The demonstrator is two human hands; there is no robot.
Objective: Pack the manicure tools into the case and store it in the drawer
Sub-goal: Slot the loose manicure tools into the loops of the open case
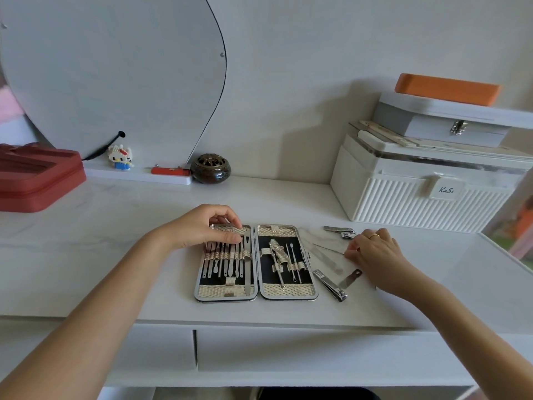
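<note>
- Head view shows the manicure case (256, 262) lying open flat on the white bench (115, 255), near its front edge, both halves lined in black with woven gold trim.
- Its left half holds a row of slim metal tools (225, 259) under elastic loops; its right half holds a few more, among them a pair of scissors (277, 252).
- The left hand (202, 226) rests on the upper left corner of the case, fingers (227, 219) curled over the rim and the tool tops.
- The right hand (375, 251) lies on the bench just right of the case, fingers bent down, pinching the end of a thin metal pick (328, 249).
- Loose beside the case lie a nail file (323, 256), a large nail clipper (331, 285) and a small nail clipper (341, 230).
- The closed drawer (302, 352) sits below the bench front.
- Farther back stand a white ribbed box (418, 203), a dark round incense burner (210, 168), a toy figure (120, 157) and a red tray (34, 174).
</note>
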